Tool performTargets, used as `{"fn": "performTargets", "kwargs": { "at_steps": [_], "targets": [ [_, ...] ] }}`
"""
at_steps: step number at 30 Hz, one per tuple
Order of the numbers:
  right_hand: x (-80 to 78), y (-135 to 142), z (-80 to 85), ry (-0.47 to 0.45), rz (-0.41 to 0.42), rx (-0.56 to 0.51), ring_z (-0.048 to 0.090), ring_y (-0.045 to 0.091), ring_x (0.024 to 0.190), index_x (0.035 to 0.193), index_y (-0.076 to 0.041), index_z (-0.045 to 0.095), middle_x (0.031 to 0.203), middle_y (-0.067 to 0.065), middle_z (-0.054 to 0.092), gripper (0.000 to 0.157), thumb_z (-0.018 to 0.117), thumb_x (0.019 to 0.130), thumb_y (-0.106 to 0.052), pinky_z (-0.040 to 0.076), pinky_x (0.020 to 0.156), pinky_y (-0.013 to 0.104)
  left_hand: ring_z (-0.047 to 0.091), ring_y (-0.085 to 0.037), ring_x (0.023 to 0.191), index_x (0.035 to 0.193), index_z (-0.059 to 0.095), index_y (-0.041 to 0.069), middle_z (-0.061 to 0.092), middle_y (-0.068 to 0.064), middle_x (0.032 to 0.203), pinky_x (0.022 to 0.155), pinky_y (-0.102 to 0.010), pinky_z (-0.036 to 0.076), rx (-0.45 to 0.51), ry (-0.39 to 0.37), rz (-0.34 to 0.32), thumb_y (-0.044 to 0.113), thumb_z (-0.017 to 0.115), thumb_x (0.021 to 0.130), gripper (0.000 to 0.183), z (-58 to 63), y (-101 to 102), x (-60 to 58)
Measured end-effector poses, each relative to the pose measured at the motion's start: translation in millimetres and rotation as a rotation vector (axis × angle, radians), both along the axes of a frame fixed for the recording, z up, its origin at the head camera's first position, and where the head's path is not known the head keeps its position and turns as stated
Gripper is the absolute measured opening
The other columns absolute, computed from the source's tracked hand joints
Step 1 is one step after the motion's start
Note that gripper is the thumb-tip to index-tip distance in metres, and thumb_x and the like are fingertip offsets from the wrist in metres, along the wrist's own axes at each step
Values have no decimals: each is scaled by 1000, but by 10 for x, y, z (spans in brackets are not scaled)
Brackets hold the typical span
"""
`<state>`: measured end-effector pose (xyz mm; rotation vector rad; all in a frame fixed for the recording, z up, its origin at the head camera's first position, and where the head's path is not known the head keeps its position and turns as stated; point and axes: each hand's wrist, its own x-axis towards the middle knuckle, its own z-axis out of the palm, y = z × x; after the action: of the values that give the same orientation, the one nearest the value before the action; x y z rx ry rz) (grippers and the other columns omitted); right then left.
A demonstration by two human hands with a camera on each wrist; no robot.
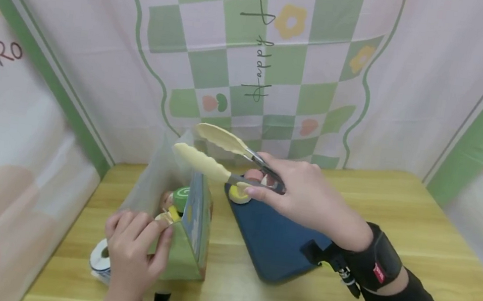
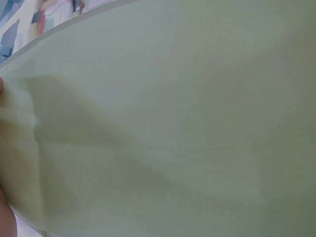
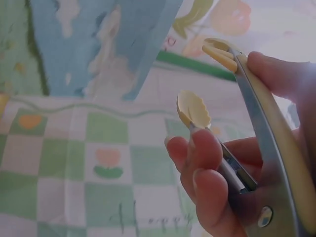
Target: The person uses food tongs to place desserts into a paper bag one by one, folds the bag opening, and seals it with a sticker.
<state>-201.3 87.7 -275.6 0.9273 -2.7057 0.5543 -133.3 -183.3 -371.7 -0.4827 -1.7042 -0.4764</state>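
My right hand [image 1: 309,195] holds a pair of tongs [image 1: 222,139] with cream scalloped heads. Its jaws are spread, with nothing between them, above and beside the mouth of a paper bag [image 1: 183,262]. Thumb and fingers lie on the two metal arms of the tongs [image 3: 264,133] in the right wrist view. With its fingers over the near rim, my left hand [image 1: 135,243] grips the bag. Inside the bag lie a green piece with a white swirl [image 1: 181,196] and a yellow piece [image 1: 174,213]. Pale green bag paper [image 2: 173,123] fills most of the left wrist view.
Right of the bag, a dark blue tray [image 1: 273,254] lies on the wooden table [image 1: 399,207]. A yellow round piece [image 1: 239,196] and a pink piece [image 1: 254,174] are at its far left corner. Behind my left hand shows a white roll [image 1: 99,256]. Printed curtains [image 1: 95,75] enclose the table.
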Motion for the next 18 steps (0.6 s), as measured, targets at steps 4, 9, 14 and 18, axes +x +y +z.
{"fn": "performTargets", "kwargs": {
  "at_steps": [4, 9, 14, 18],
  "targets": [
    [-88, 159, -112, -44, -87, -8, 55, 14, 69, 146, -12, 45, 75, 0, 58, 70, 58, 92, -56, 43, 67, 33, 41, -22, 60, 61, 61, 7, 50, -2, 57, 81, -40, 30, 7, 9, -4, 29, 54, 97, 43, -8, -3, -8],
    [-229, 337, -299, -119, -185, -27, 48, 12, 58, 140, -11, 50, 74, 0, 56, 70, 55, 91, -60, 37, 58, 28, 40, -23, 59, 61, 61, 6, 49, -2, 57, 80, -41, 30, 14, 32, -11, 27, 55, 95, 41, -10, -17, -20],
    [-363, 511, -536, -139, -247, -41, 50, 13, 58, 119, -17, 57, 75, 0, 60, 53, 58, 90, -61, 38, 55, 29, 40, -23, 59, 61, 60, 6, 49, -2, 57, 79, -41, 29, 12, 35, -18, 27, 55, 96, 41, -8, -14, -25],
    [-430, 612, -696, -147, -265, -48, 51, 14, 58, 121, -17, 58, 74, 0, 61, 56, 60, 88, -62, 38, 55, 29, 40, -23, 59, 61, 60, 6, 49, -2, 57, 78, -41, 30, 4, 30, -13, 28, 54, 97, 42, 4, -6, -25]
  ]
}}
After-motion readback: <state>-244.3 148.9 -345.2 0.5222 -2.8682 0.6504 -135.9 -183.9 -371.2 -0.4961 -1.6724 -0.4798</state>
